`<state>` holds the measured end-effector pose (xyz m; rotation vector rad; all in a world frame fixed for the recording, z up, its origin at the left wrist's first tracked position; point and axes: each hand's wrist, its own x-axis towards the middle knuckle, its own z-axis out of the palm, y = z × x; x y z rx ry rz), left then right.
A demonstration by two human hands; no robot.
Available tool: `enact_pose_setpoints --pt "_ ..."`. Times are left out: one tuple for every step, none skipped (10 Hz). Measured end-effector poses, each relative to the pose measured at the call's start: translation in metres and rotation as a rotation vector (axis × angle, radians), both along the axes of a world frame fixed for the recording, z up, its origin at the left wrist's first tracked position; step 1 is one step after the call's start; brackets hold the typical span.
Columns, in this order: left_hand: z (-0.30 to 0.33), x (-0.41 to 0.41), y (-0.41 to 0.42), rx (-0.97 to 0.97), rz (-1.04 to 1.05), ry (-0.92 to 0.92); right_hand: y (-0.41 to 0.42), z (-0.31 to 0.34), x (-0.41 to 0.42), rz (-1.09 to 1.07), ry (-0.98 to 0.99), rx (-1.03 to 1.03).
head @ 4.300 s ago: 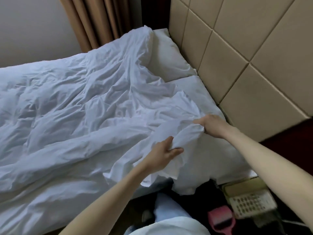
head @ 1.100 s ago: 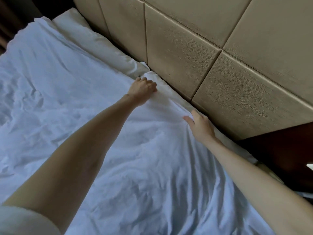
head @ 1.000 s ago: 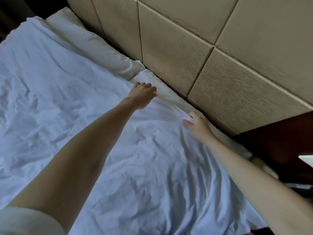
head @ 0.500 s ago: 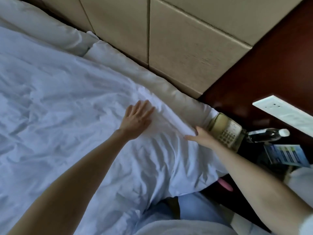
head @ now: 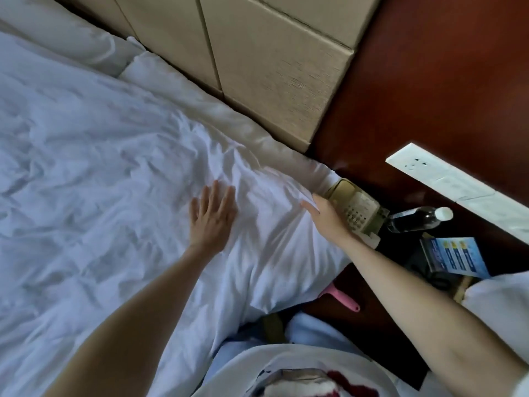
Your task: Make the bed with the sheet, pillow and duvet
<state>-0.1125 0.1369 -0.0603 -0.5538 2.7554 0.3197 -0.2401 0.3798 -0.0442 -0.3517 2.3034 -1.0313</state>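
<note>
From the head camera, the white duvet (head: 108, 202) lies spread over most of the bed, its far edge running beside the two pillows (head: 217, 116) that line the padded headboard (head: 257, 53) — one at far left, one reaching to the bed's right corner. The left hand (head: 213, 216) rests flat on the duvet, fingers straight and spread wide, holding nothing. The right hand (head: 326, 216) sits at the duvet's right corner, just beside the pillow's end; its fingers look fairly straight against the cloth, though whether the thumb pinches the edge I cannot tell. The duvet looks soft, light and puffy (it creases readily and will slide under a flat palm), so I would judge it best taken by its hem or corner and smoothed with open palms rather than gripped mid-panel. The sheet is hidden beneath it. Counted: one duvet, two pillows, two hands. On the dark bedside tabletop at right stand one beige telephone (head: 357, 207), one bottle (head: 418, 220) lying down and one blue leaflet (head: 455, 256) — a pink-handled tool (head: 342, 296) pokes out below the duvet's near corner.
</note>
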Motion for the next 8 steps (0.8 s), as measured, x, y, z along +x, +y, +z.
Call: enact_pose_setpoints --pt "0.008 0.0 0.008 -0.006 0.083 0.017 -0.006 0.034 -0.036 0.109 0.288 0.037" --pt "0.014 -0.004 0.016 0.013 0.178 0.041 0.0 0.051 -0.065 0.2 0.424 0.125" --pt "0.018 -0.012 0.022 0.037 0.21 0.061 0.021 0.045 -0.07 0.191 0.435 0.202" --pt "0.018 -0.012 0.025 0.006 0.124 0.057 0.033 0.025 -0.061 0.116 0.332 0.225" --pt "0.019 -0.001 0.03 0.002 0.149 -0.015 0.031 0.009 -0.052 0.114 0.273 0.215" --pt "0.027 0.015 0.038 0.015 0.202 -0.056 0.024 0.005 -0.046 0.199 0.306 0.215" --pt "0.038 0.028 0.043 0.022 0.185 -0.068 0.021 0.002 -0.047 0.229 0.335 0.295" --pt "0.042 0.04 0.047 0.05 0.216 -0.052 0.015 0.002 -0.048 0.237 0.343 0.265"
